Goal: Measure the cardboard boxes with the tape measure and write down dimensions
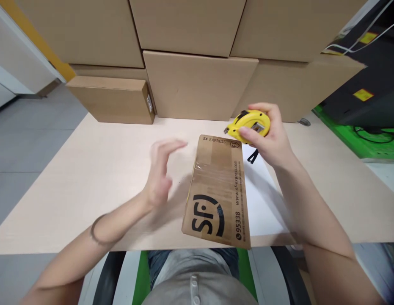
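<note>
Closest to me is my grey shirt, with a black chair arm on the left and one on the right. Then comes the near edge of the pale table. A brown SF box is there in front of me, its short near end right by that edge, and its big black letters face up. White paper lies just to the right of the box. My left hand is a bit blurry, left of the box and not touching it — it holds nothing, and the fingers are loose and bent. A thin band goes around that wrist. My right hand grips a yellow tape measure, thumb in front, up by the far end of the box. Its metal tip points left, and a black strap hangs under it. At the back of the table sits a long, low box on the left — and big brown boxes make a wall beside it.
</note>
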A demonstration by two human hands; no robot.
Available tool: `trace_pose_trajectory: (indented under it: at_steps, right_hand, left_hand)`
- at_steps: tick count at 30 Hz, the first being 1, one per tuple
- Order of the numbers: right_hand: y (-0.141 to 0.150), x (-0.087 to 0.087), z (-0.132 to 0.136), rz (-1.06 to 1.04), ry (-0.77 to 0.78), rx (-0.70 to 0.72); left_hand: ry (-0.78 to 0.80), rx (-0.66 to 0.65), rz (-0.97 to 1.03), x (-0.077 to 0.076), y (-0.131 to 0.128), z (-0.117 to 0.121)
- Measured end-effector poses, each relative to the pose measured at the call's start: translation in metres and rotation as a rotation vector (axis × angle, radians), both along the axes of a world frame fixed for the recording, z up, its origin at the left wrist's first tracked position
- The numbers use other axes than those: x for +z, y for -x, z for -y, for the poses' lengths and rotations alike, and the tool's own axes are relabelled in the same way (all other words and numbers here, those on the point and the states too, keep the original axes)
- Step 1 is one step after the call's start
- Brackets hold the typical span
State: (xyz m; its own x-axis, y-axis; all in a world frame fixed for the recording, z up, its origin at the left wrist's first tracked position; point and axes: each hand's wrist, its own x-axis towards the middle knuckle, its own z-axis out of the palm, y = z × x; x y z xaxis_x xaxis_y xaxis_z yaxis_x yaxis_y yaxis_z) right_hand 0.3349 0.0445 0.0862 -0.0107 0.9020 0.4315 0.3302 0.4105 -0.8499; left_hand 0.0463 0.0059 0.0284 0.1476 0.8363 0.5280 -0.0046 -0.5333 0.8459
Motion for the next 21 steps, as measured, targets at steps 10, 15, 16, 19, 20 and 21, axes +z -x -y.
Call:
trace_pose_trajectory:
  at_steps: [10, 15, 16, 19, 20, 21]
  right_hand:
    - [0.046, 0.021, 0.013, 0.561, -0.276, 0.193]
    - [-0.009, 0.011, 0.033, 0.449, -0.235, 0.159]
    - [-0.021, 0.008, 0.038, 0.424, -0.235, 0.14]
    - [-0.045, -0.002, 0.05, 0.366, -0.254, 0.086]
    - [-0.048, -0.004, 0.053, 0.354, -0.26, 0.072]
    - [-0.05, -0.007, 0.054, 0.35, -0.264, 0.061]
  left_hand:
    - [0.482, -0.45, 0.42, -0.001, -0.073, -0.055]
    - [0.393, -0.437, 0.341, -0.003, -0.068, -0.058]
    - [0.407, -0.445, 0.336, -0.002, -0.067, -0.059]
    - [0.455, -0.449, 0.359, -0.002, -0.067, -0.059]
    - [0.466, -0.448, 0.361, -0.002, -0.067, -0.059]
    - [0.473, -0.445, 0.361, -0.002, -0.067, -0.059]
